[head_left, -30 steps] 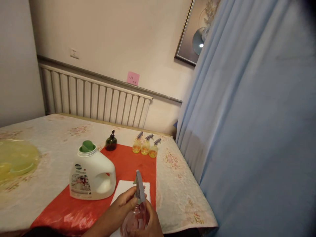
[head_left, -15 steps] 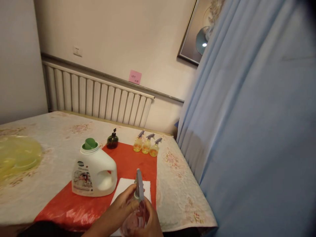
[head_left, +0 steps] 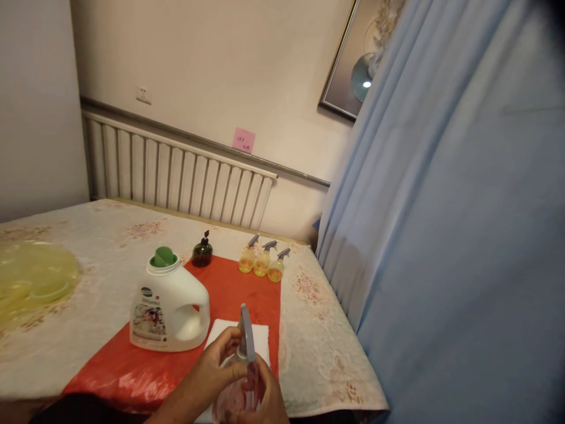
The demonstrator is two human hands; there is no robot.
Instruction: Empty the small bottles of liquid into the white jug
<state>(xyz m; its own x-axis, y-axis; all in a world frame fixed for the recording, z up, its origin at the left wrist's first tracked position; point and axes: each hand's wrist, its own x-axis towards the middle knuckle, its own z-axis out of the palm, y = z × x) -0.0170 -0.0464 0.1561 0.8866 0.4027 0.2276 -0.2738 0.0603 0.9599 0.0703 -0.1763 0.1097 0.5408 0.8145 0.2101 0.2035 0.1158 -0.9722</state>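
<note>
Spray bottle | long axis roughly upright | spray head pointing forward

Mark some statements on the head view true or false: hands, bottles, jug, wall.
1. The left hand and the right hand both touch the pink spray bottle. True.
2. The white jug lies on its side. False: it stands upright on the red sheet.
3. Three spray bottles with yellow liquid stand in a row near the sheet's far edge. True.
4. The dark pump bottle stands to the right of that row. False: it stands to the left, as the camera sees it.
5. A pink note is on the wall side, above the radiator. True.
</note>
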